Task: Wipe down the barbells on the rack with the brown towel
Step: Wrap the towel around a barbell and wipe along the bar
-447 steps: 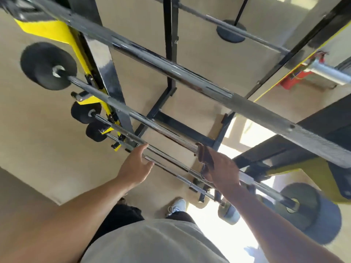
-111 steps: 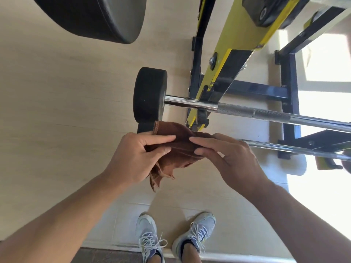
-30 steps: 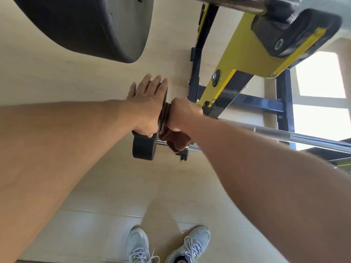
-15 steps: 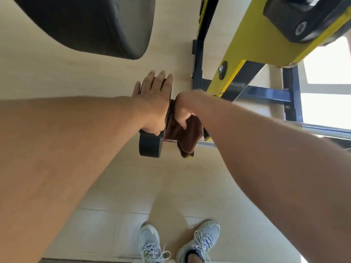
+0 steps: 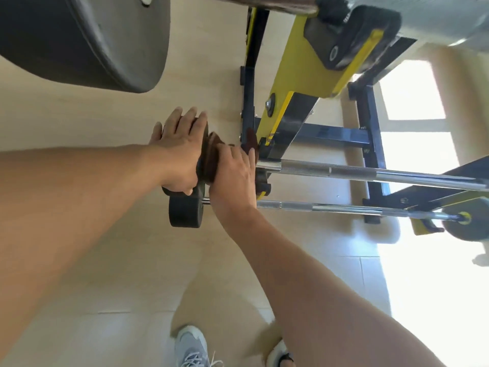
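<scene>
The left hand (image 5: 177,152) lies flat, fingers straight, on a black plate (image 5: 186,210). The right hand (image 5: 234,173) grips the towel (image 5: 211,154) round the barbell (image 5: 344,172) beside the rack (image 5: 299,83).

One head-worn wide-angle camera looks steeply down from standing height. Both forearms enter from the lower edge and reach forward to mid-frame. The floor (image 5: 79,115) fills the background, with shoes (image 5: 191,348) at the bottom edge. The rack (image 5: 304,83) rises close to the lens at upper right; a plate (image 5: 79,38) looms at upper left.
</scene>
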Demonstrator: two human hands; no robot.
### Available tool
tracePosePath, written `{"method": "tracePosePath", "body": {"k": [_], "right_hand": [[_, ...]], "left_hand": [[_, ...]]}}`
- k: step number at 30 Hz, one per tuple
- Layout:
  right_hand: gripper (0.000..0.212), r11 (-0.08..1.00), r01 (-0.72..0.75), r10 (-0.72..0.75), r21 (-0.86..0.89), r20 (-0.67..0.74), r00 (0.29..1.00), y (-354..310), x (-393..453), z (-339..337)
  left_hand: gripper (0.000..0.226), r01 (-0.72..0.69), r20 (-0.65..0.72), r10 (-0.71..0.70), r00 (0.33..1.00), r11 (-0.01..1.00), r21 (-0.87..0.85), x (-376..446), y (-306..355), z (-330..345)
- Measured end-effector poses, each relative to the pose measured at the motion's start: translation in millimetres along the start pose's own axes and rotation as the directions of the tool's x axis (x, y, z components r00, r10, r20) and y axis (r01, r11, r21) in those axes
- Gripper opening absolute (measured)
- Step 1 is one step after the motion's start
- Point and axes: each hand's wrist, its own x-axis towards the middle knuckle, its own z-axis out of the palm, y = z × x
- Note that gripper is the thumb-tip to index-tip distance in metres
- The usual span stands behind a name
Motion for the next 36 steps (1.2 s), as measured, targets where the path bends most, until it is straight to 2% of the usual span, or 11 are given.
{"method": "tracePosePath", "body": {"k": [3, 5, 7, 9, 12, 15, 26, 29, 30, 33, 36], "right_hand": [[0.049, 0.762, -0.305, 0.265, 0.571, 0.155, 0.952, -12.0, -48.8, -26.6], [0.046, 0.172, -0.525, 0.373, 0.833, 0.438, 0.818, -7.3, -82.4, -42.1], [0.045, -0.363, -0.565, 0.233, 0.741, 0.66, 0.715, 8.5, -114.3, -56.8], [0.049, -0.486, -0.522, 0.135, 0.701, 0.65, 0.748, 29.9, -140.1, -73.6], [0.053, -0.381, -0.452, 0.135, 0.806, 0.532, 0.836, 61.0, -160.4, -90.2], [0.051, -0.021, -0.365, 0.226, 0.931, 0.36, 0.905, 85.4, -161.2, -104.2], [0.048, 0.336, -0.357, 0.289, 0.872, 0.265, 0.92, 170.2, -135.0, -144.5], [0.051, 0.261, -0.27, 0.258, 0.927, 0.202, 0.945, 186.0, -130.7, -151.6], [0.057, 0.308, -0.208, 0.254, 0.929, 0.13, 0.958, 191.5, -130.7, -155.9], [0.062, 0.779, 0.065, 0.094, 0.624, -0.218, 0.971, 206.2, -122.2, -171.8], [0.072, 0.936, 0.254, -0.149, 0.245, -0.379, 0.913, 206.6, -87.8, -184.0]], "left_hand": [[0.134, -0.019, -0.019, 0.018, 1.0, 0.998, -0.064, -0.6, 1.7, -0.7], [0.122, -0.029, -0.123, 0.012, 0.992, 0.991, -0.133, -9.7, 4.6, 8.2], [0.107, -0.093, -0.353, 0.004, 0.936, 0.967, -0.236, -33.1, 10.1, 31.9], [0.076, -0.22, -0.552, -0.073, 0.831, 0.868, -0.446, -70.3, 30.8, 57.6], [0.027, -0.172, -0.302, -0.166, 0.939, 0.534, -0.828, -113.9, 85.3, 64.5], [0.053, 0.103, 0.123, 0.102, 0.987, 0.185, -0.977, -121.1, 136.5, 48.3], [0.09, 0.135, 0.422, 0.225, 0.879, 0.73, -0.67, -79.9, 228.0, 35.7], [0.09, 0.013, 0.392, 0.291, 0.873, 0.789, -0.614, -73.0, 236.4, 26.6], [0.088, -0.025, 0.375, 0.321, 0.869, 0.788, -0.616, -70.8, 238.3, 20.4], [0.068, -0.073, 0.225, 0.363, 0.904, 0.651, -0.755, -68.4, 246.7, 3.3], [0.073, -0.077, 0.104, 0.251, 0.962, 0.619, -0.781, -61.6, 242.4, 1.3]]}}
